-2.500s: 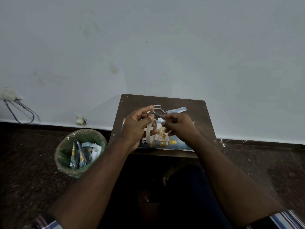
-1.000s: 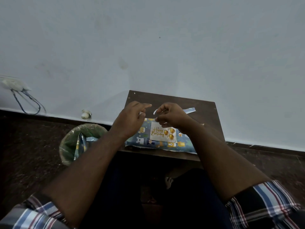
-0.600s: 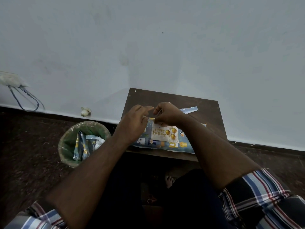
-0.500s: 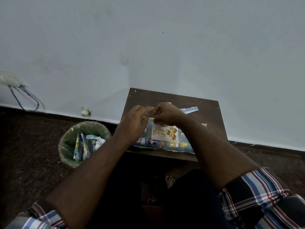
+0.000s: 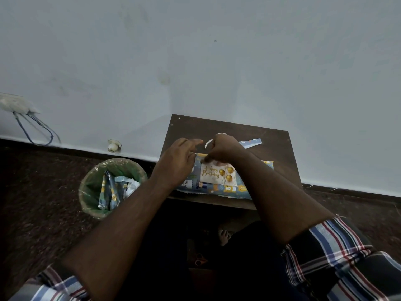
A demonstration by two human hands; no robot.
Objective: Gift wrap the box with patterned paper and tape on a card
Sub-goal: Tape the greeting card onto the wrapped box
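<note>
Brown table (image 5: 271,140) — card (image 5: 217,174) reads "Happy Birthday".

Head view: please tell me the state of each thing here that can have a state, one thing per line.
box: wrapped in patterned paper, lying flat on the table.
card: face up on the box, top edge under the right hand.
right hand: fingers curled, pressing at the card's top edge.
left hand: fingers loosely extended, holding nothing visible.
bin: upright, lined, holding paper scraps.

Card's (image 5: 218,175) top edge under hands (image 5: 221,148)
</note>
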